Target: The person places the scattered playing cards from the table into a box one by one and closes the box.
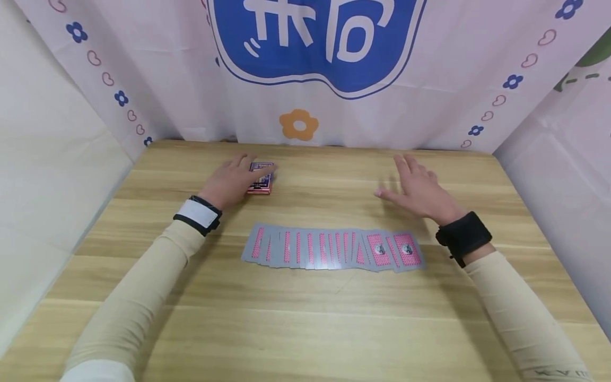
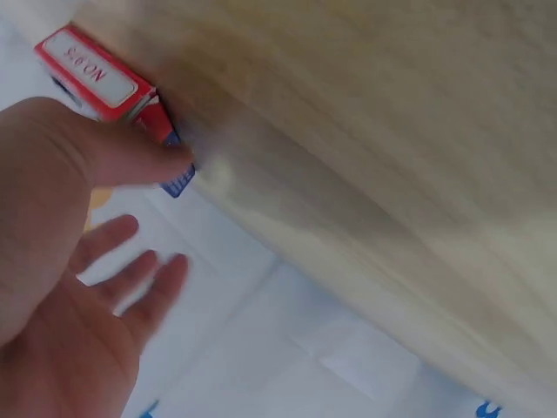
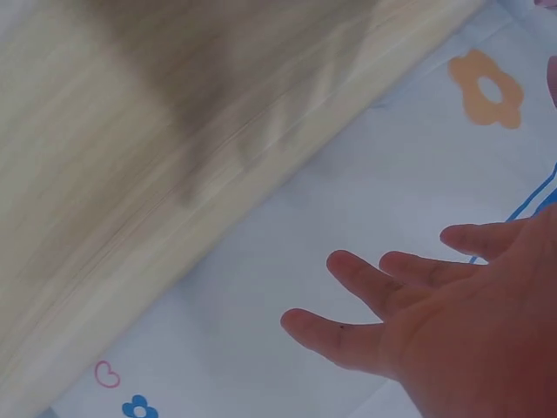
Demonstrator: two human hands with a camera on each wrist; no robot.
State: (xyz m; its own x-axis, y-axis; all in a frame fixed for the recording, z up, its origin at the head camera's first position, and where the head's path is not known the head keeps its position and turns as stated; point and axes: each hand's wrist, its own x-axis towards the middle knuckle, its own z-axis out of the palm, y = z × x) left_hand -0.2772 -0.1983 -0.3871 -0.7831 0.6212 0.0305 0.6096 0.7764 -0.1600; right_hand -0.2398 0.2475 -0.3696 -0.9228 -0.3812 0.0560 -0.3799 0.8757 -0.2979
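My left hand [image 1: 230, 179] hovers at the small red and blue playing-card box [image 1: 260, 183] near the table's back left, its thumb stretched across the box in the head view. In the left wrist view the card box [image 2: 96, 74] shows a red end marked "NO.975", and the other fingers are spread and loosely bent beyond it. Off to the right, my right hand [image 1: 420, 190] is raised above the table with fingers spread and nothing in it. Between and in front of the hands lies a row of overlapping playing cards [image 1: 334, 249], face down, with pink-patterned backs and grey borders.
The wooden table [image 1: 305, 329] ends at a white curtain [image 1: 191, 95] printed with a blue emblem, hearts and flowers. Pale sheets [image 1: 43, 159] hang along both sides. Each wrist wears a black strap [image 1: 464, 237].
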